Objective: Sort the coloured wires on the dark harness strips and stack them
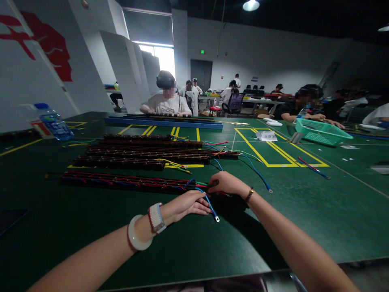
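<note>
Nearest wired strip (pixel 130 182): long, dark, narrow, lying crosswise on the green tabletop (pixel 152 263), red and blue wires running along it. Leads emerge at its right end: a blue lead (pixel 212 208) bent toward the wearer, tipped with a metal ring terminal (pixel 216 219), plus red and green ones partly covered by fingers.

Hands: right hand (pixel 226 183) just off the strip's right end, fingers curled in by the red and green leads; whether they pinch one, cannot tell. Left hand (pixel 191 205) on the near side of that end, fingers extended and loosely together, thumb by the blue lead; grip on it, if any, cannot be made out.

Handling, my judgement: leads light, springy, apt to hold a bend; terminal hard and smooth. Best hold on the insulation, a little behind the terminal. The strip looks long and fairly stiff; support it at two spread points, under the body, sparing the thin wires.

Beyond the strip: a group of similar strips (pixel 146 154), with yellow leads (pixel 179 165) and a longer blue cable (pixel 257 172) off their right ends. Past those, a blue channel (pixel 164 123) before a seated co-worker (pixel 167 101). Far right of the strip: a green basket (pixel 322 136). Beyond its left end: a water bottle (pixel 56 123).
</note>
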A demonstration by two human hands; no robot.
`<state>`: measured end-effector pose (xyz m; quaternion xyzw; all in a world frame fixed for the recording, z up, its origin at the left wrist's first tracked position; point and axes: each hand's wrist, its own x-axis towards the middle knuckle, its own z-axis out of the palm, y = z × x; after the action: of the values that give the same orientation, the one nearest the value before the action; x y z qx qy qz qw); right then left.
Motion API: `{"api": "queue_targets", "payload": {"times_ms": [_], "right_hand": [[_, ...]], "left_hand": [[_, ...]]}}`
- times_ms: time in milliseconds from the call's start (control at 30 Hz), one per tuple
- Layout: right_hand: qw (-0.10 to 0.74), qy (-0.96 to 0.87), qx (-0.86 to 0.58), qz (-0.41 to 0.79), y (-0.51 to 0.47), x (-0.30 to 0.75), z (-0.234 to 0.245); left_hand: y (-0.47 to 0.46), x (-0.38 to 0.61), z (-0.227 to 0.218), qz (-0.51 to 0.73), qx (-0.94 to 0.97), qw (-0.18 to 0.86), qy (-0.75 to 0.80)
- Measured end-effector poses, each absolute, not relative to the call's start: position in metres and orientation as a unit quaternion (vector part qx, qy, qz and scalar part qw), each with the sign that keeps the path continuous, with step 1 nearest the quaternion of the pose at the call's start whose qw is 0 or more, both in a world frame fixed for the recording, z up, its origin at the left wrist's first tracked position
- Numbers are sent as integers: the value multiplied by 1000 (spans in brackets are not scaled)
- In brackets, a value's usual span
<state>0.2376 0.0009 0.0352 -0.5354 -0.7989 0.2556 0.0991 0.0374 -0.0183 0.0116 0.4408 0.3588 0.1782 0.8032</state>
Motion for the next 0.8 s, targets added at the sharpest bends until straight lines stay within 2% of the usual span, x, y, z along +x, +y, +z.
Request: {"api": "queue_targets", "payload": {"times_ms": [133,267,433,600,800], "right_hand": [[113,-793,-585,133,-17,223,34],[89,-782,-616,24,-34,208,32],[49,-794,-606,-14,-45,200,30],[32,-830,-555,-39,-50,201,34],[49,-834,-542,-89,-61,199,38]], "left_hand": [[-21,42,5,257,390,822,325],[-26,49,1,303,365,826,304],[-32,54,0,345,297,852,258],[-37,61,-3,381,266,842,275],[-38,66,-7,396,232,837,299]]}}
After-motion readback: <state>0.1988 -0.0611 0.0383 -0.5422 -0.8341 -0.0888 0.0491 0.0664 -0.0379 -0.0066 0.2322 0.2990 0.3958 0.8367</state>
